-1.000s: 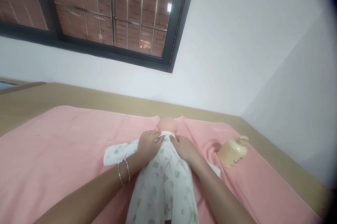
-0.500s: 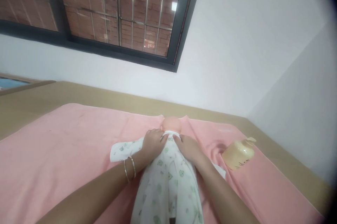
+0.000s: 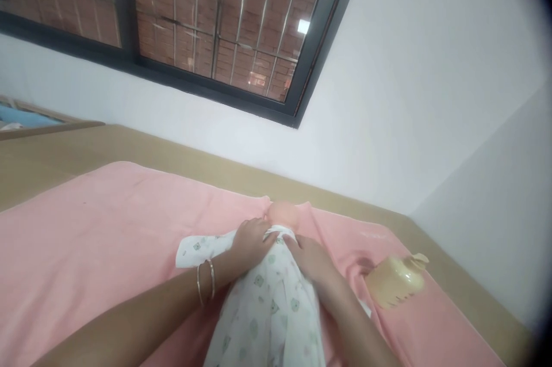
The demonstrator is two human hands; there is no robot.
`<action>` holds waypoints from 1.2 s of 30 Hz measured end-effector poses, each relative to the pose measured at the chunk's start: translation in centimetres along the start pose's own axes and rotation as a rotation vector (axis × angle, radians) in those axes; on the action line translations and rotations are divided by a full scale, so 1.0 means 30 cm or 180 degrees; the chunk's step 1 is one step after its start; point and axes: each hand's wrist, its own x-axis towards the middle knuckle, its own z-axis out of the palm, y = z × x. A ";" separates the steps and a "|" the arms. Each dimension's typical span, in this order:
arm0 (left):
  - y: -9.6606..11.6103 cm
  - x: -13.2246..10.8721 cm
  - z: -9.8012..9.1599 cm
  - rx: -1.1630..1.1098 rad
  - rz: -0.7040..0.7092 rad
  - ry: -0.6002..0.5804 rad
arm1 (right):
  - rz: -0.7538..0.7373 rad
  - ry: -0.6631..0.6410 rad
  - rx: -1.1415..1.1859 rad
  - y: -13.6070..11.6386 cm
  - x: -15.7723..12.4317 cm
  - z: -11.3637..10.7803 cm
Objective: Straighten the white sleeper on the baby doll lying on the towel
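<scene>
A baby doll lies on a pink blanket (image 3: 142, 223), its smooth round head (image 3: 283, 214) at the far end. A white baby gown (image 3: 263, 298) with small green and grey animal prints covers its body; one sleeve (image 3: 200, 246) stretches out to the left. My left hand (image 3: 252, 243) grips the gown at the left side of the collar, thumb toward the middle. At the collar's right side, my right hand (image 3: 313, 260) holds the cloth with its thumb near the neckline. Some of the fingers are hidden behind the shoulders. Two thin bangles (image 3: 206, 281) circle my left wrist.
A yellow bottle-shaped container (image 3: 394, 281) lies tilted on the blanket to the right. The tan padded surface (image 3: 172, 151) extends beyond the blanket up to a white wall (image 3: 362, 125). A dark-framed window (image 3: 297, 91) with bars is above.
My view has tilted and shifted, so the window and container sit differently in it. Both hands stay at the collar, and the gown's front folds hang slightly differently.
</scene>
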 end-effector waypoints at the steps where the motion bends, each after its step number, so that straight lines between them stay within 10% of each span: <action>1: 0.003 0.000 0.001 -0.0024 0.0038 0.0058 | 0.0010 -0.0130 0.0130 0.002 0.002 -0.006; 10: -0.003 -0.017 -0.001 0.0300 -0.0302 -0.0105 | -0.0042 0.0316 -0.0479 -0.045 -0.027 0.018; 19: -0.010 -0.010 0.003 0.0173 -0.0287 -0.0032 | 0.0430 -0.0241 0.1111 0.034 0.025 -0.001; 36: -0.017 -0.012 0.000 -0.0063 -0.0296 -0.0075 | 0.0365 0.0102 0.0817 0.059 0.056 0.041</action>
